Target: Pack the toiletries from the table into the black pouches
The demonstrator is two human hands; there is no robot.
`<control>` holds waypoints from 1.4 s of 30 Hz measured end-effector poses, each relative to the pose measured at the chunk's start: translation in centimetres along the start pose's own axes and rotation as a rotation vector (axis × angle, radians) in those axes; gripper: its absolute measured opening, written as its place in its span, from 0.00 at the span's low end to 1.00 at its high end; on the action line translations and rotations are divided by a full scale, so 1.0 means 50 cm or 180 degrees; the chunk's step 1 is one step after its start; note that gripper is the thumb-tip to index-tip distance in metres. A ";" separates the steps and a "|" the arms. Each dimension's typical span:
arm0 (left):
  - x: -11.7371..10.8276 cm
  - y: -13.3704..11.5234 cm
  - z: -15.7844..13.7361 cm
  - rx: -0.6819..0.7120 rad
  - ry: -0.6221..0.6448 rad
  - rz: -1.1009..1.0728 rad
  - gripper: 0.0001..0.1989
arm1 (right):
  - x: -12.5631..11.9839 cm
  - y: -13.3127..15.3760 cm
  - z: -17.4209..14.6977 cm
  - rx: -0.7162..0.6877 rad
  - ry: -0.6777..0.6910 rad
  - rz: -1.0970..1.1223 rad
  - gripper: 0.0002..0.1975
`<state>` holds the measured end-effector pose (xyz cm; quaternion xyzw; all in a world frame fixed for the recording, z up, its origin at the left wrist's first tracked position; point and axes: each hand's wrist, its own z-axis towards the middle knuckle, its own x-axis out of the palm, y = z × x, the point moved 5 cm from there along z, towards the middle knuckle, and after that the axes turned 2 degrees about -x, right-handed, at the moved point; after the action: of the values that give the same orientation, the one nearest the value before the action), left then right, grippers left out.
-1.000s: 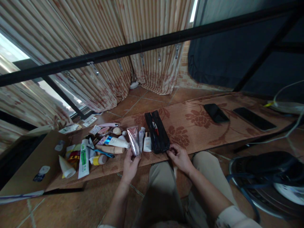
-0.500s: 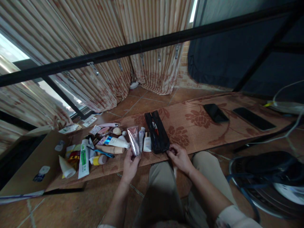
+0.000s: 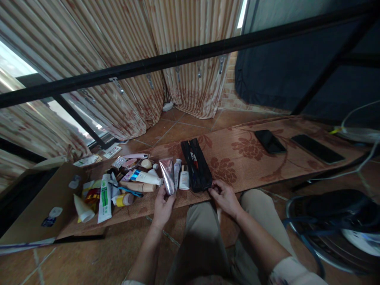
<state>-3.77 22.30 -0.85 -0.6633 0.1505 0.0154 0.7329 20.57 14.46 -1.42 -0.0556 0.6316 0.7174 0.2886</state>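
Note:
My left hand (image 3: 163,206) is closed around the lower end of a shiny pink squeeze tube (image 3: 168,174), which lies at the front of the table. With thumb and fingers, my right hand (image 3: 224,196) pinches the near corner of a black zippered pouch (image 3: 198,166). The pouch is unzipped along its top, and something red and white shows inside. Between the tube and the pouch are a small white bottle (image 3: 184,179) and a slim pale tube (image 3: 177,171). Left of my left hand lies a pile of cosmetics, with a white and blue tube (image 3: 145,177) and a green-labelled white tube (image 3: 105,198).
A cardboard box (image 3: 38,206) stands at the table's left end. Two dark phones, one (image 3: 270,141) nearer and one (image 3: 317,148) farther right, lie on the flowered tablecloth (image 3: 237,166). A black metal bar (image 3: 178,57) crosses beyond the table. A white cable (image 3: 356,168) hangs at the right.

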 end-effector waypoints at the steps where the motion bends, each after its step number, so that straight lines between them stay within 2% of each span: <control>1: 0.000 0.001 0.000 0.0003 0.0005 -0.0003 0.17 | 0.000 0.000 0.000 0.0001 -0.0003 0.0000 0.05; 42: -0.004 0.012 0.001 0.0016 -0.0016 0.0088 0.16 | -0.001 0.001 0.001 -0.0015 -0.0025 -0.0026 0.05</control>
<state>-4.09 22.48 -1.36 -0.6593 0.1578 0.0268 0.7346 20.59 14.47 -1.34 -0.0560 0.6285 0.7180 0.2939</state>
